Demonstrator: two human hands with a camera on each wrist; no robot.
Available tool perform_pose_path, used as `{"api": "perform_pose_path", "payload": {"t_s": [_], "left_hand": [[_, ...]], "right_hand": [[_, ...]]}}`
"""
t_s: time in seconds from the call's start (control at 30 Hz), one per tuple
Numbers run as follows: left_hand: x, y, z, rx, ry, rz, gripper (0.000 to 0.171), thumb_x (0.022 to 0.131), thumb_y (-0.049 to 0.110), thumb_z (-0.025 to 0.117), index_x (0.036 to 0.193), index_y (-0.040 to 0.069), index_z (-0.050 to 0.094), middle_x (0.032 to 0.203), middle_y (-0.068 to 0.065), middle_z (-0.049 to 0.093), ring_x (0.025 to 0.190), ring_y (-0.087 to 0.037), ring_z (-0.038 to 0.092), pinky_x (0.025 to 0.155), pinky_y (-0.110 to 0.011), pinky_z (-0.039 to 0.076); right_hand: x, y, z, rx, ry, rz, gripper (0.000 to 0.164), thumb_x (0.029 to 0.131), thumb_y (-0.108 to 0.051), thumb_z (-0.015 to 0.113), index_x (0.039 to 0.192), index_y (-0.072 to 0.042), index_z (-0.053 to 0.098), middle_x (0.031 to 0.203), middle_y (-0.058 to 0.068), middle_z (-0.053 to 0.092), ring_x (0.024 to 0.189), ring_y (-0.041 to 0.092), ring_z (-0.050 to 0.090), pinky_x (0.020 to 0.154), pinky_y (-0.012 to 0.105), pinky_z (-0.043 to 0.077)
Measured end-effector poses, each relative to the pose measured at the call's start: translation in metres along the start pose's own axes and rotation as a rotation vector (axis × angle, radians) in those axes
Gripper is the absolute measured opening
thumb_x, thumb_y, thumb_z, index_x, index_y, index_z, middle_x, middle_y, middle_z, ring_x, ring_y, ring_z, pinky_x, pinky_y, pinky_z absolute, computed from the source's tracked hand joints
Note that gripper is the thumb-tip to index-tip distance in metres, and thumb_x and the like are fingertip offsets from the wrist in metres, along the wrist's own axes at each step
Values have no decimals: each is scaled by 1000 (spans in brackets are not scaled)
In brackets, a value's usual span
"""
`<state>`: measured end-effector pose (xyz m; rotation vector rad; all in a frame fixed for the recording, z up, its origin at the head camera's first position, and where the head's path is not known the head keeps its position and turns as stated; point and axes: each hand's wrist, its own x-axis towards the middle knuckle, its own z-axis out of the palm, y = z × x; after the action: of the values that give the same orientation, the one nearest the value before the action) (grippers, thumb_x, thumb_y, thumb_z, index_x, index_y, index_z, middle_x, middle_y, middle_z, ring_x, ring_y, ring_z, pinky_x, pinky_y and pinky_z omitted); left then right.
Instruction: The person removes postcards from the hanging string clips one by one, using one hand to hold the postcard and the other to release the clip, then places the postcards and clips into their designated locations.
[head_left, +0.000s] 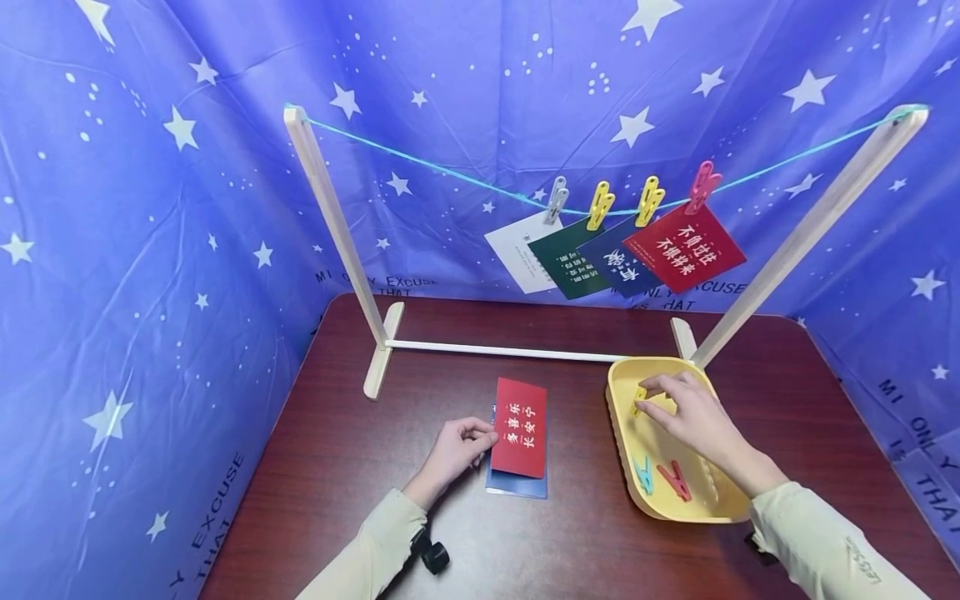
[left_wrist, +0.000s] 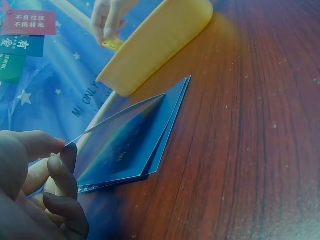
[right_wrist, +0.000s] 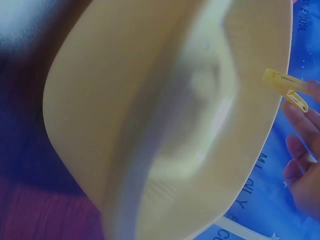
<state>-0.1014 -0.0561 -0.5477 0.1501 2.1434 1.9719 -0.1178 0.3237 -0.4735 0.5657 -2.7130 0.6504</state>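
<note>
Between thumb and fingers my left hand (head_left: 459, 446) pinches the left edge of a red card (head_left: 519, 427) with white characters. The left wrist view shows that edge lifted off the blue cards (left_wrist: 150, 145) stacked beneath it. Over the far part of a yellow basket (head_left: 626, 487), my right hand (head_left: 686, 412) pinches a yellow clothespin (head_left: 638, 402), also seen in the right wrist view as a yellow clip (right_wrist: 285, 85). Lower in the basket lie a teal clothespin (head_left: 643, 475) and a red clothespin (head_left: 675, 481).
A wooden frame (head_left: 337, 225) carries a teal string (head_left: 427, 167). From it hang a white card (head_left: 521, 254), a green card (head_left: 573, 271), a blue card (head_left: 618, 262) and a red card (head_left: 686, 250), each under a clothespin. A starry blue curtain (head_left: 247, 167) surrounds the brown table (head_left: 322, 500).
</note>
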Motion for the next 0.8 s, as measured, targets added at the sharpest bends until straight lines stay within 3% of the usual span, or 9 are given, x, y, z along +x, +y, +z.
{"api": "perform_pose_path", "payload": {"t_s": [0.13,0.37,0.8], "left_hand": [[-2,1,-1,-12,-11,-20,19,93,3,74,103,-12,72,75,-24,67,54,-8,49,50,-17,42],[-6,4,-1,-49,-61,-47,23,93,5,73,106,-14,71,70,-3,63,55,-6,47,50,-17,40],[-8,0,-4,20,-113,-110,19,94,6,73,103,-11,71,63,6,58,52,-3,43,49,-15,35]], "right_hand": [[-1,0,3,3,7,-28,24,82,-11,86,103,-6,75,100,7,74,88,23,57,70,34,46],[-3,-1,6,2,10,-29,24,82,-9,85,102,-5,74,98,8,73,84,22,55,64,32,45],[-5,-3,11,5,-42,0,23,84,-12,85,103,-6,73,93,5,75,84,21,56,68,38,48]]}}
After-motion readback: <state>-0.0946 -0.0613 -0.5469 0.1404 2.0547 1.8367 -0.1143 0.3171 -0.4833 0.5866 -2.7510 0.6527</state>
